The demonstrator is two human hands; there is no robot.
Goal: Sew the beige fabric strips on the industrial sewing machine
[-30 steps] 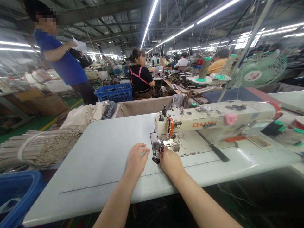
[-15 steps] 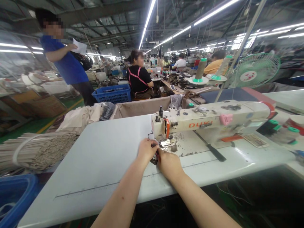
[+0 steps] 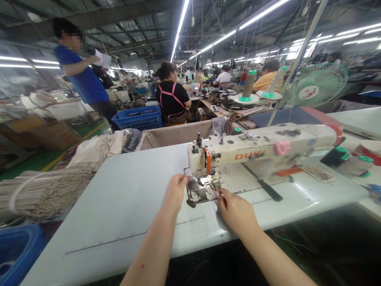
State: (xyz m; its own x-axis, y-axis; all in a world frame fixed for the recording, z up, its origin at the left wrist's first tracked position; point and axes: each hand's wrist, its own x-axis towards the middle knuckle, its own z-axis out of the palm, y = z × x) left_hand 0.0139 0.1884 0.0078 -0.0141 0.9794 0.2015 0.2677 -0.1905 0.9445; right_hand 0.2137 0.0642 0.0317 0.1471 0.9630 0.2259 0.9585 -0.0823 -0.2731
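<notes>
The plate (image 3: 199,194) lies on the tabletop (image 3: 127,198) below the machine (image 3: 262,149) head, now bare between the hands. Half a second ago both hands bunched over its left edge. They have since parted. The left hand (image 3: 175,192) stays there, fingers curled and seemingly pinching that edge. The right hand (image 3: 238,212) has moved to the right corner, fingertips bent onto it; whether it holds anything I cannot tell. The work looks to have shifted from a joint pinch to handling the plate from both sides. Beyond, a basket (image 3: 139,117) and a seated person (image 3: 172,99).
</notes>
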